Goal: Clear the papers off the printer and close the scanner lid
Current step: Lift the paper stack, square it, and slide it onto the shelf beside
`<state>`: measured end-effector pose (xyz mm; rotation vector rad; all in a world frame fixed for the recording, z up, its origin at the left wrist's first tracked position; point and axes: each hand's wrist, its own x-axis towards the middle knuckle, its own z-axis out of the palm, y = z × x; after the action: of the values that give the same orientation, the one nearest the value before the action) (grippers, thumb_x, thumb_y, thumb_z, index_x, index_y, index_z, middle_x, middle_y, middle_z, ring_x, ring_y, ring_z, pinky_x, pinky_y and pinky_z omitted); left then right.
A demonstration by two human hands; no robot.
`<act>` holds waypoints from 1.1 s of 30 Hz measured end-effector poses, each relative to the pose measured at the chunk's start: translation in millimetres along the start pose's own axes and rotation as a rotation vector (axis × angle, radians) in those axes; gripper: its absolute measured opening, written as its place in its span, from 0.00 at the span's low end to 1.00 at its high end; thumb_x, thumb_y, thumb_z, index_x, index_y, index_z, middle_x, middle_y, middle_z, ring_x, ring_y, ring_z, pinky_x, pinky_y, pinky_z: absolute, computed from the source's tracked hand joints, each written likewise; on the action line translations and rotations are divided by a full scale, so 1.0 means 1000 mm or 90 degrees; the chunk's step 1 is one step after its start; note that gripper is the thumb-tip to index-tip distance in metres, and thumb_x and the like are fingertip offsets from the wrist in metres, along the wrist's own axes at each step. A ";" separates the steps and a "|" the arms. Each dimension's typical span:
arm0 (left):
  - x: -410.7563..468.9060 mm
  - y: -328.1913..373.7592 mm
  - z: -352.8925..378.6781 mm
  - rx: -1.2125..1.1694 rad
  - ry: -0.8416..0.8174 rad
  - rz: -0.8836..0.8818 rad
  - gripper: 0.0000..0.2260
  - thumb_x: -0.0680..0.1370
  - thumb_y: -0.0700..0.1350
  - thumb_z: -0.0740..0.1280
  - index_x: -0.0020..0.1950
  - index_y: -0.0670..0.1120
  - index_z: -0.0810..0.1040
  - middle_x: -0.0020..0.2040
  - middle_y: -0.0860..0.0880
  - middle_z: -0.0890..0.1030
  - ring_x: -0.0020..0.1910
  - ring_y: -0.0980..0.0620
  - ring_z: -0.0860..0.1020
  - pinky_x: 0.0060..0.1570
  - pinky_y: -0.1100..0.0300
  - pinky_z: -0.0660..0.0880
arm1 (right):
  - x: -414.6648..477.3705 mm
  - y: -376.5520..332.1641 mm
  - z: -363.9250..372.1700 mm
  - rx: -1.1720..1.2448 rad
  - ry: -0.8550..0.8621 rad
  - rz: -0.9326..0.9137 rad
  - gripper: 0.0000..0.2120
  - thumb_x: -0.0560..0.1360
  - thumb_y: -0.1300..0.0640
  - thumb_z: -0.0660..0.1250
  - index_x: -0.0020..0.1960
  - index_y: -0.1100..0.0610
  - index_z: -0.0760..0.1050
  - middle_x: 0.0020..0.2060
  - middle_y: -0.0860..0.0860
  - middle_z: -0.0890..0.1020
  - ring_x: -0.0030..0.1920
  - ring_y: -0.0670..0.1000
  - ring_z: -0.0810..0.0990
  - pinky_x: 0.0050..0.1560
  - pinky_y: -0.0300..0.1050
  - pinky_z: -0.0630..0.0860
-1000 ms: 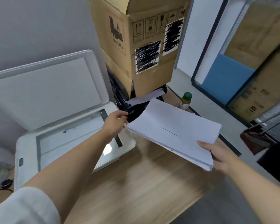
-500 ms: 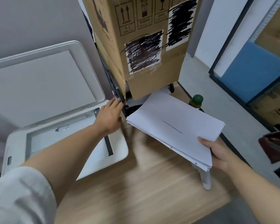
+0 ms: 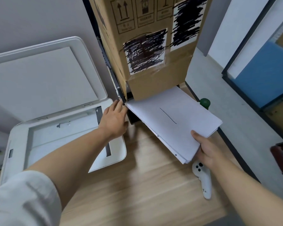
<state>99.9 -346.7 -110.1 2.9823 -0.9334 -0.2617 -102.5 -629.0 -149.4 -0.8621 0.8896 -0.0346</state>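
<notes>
The stack of papers is grasped at its near right corner by the right hand, its long axis running from that grip toward the far left, under the cardboard box. The left hand lies released, fingers extended, beside the stack's far-left corner and just right of the raised scanner lid, so it is judged the nearer hand for closing the lid over the printer.

Blocked behind by cardboard box; open wooden table in front, save white controller at right.
</notes>
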 end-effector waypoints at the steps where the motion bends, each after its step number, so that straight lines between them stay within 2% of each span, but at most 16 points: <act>1: -0.001 0.001 0.001 -0.005 0.003 0.002 0.37 0.76 0.46 0.69 0.82 0.45 0.57 0.83 0.43 0.59 0.83 0.40 0.52 0.78 0.44 0.55 | 0.000 0.004 0.006 0.010 0.003 -0.009 0.19 0.81 0.58 0.69 0.71 0.58 0.76 0.65 0.56 0.84 0.64 0.57 0.82 0.66 0.59 0.77; 5: -0.003 0.001 0.004 -0.015 0.014 0.004 0.37 0.76 0.46 0.69 0.82 0.43 0.57 0.83 0.45 0.60 0.84 0.41 0.50 0.78 0.45 0.56 | 0.003 0.015 0.021 0.028 0.047 -0.023 0.19 0.81 0.58 0.70 0.71 0.57 0.76 0.64 0.55 0.84 0.64 0.58 0.82 0.68 0.61 0.76; 11: -0.003 -0.001 0.008 -0.043 0.012 -0.003 0.39 0.76 0.46 0.70 0.83 0.44 0.54 0.84 0.44 0.58 0.84 0.40 0.50 0.77 0.43 0.57 | 0.008 0.008 0.010 -0.017 0.074 -0.075 0.13 0.81 0.58 0.70 0.65 0.55 0.79 0.60 0.54 0.86 0.58 0.55 0.85 0.56 0.53 0.81; 14: -0.004 0.001 0.011 -0.047 0.007 0.000 0.41 0.74 0.44 0.70 0.83 0.43 0.54 0.84 0.43 0.57 0.84 0.40 0.51 0.77 0.42 0.59 | 0.007 0.009 0.012 -0.016 0.074 -0.085 0.10 0.81 0.58 0.70 0.61 0.53 0.81 0.57 0.52 0.88 0.49 0.50 0.88 0.47 0.49 0.83; 16: -0.004 0.001 0.012 -0.044 0.005 0.002 0.42 0.74 0.45 0.71 0.83 0.43 0.52 0.84 0.43 0.56 0.84 0.40 0.50 0.77 0.43 0.59 | 0.007 0.013 0.017 -0.015 0.080 -0.085 0.09 0.81 0.59 0.70 0.61 0.53 0.81 0.57 0.52 0.87 0.50 0.50 0.88 0.49 0.50 0.82; 20: -0.003 0.000 0.014 -0.039 0.010 0.003 0.43 0.74 0.45 0.71 0.83 0.43 0.52 0.84 0.43 0.56 0.83 0.40 0.51 0.77 0.44 0.58 | 0.004 0.016 0.026 -0.013 0.096 -0.094 0.08 0.81 0.59 0.70 0.59 0.53 0.81 0.57 0.52 0.87 0.56 0.55 0.86 0.58 0.55 0.81; 23: -0.002 0.000 0.014 -0.041 0.011 0.003 0.42 0.73 0.44 0.71 0.83 0.43 0.53 0.84 0.42 0.57 0.83 0.40 0.52 0.77 0.44 0.57 | 0.002 0.009 0.022 -0.033 0.119 -0.122 0.10 0.82 0.60 0.69 0.63 0.55 0.80 0.59 0.53 0.86 0.59 0.56 0.84 0.63 0.58 0.79; 28: -0.003 0.003 0.015 -0.016 0.003 0.001 0.44 0.74 0.45 0.71 0.84 0.43 0.49 0.84 0.42 0.55 0.83 0.40 0.51 0.79 0.44 0.56 | 0.002 0.005 0.019 -0.033 0.125 -0.135 0.07 0.81 0.60 0.69 0.56 0.50 0.81 0.56 0.50 0.87 0.57 0.54 0.85 0.60 0.55 0.80; 33: -0.003 0.003 0.016 -0.007 0.000 0.004 0.44 0.74 0.46 0.70 0.84 0.42 0.49 0.84 0.41 0.54 0.84 0.40 0.50 0.79 0.43 0.55 | 0.002 0.020 0.028 -0.001 0.145 -0.121 0.06 0.81 0.60 0.70 0.55 0.51 0.81 0.52 0.48 0.87 0.52 0.52 0.86 0.57 0.53 0.81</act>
<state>93.0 -347.1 -125.6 2.9685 -0.9378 -0.2656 -88.0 -598.5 -155.3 -0.9545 1.0179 -0.3018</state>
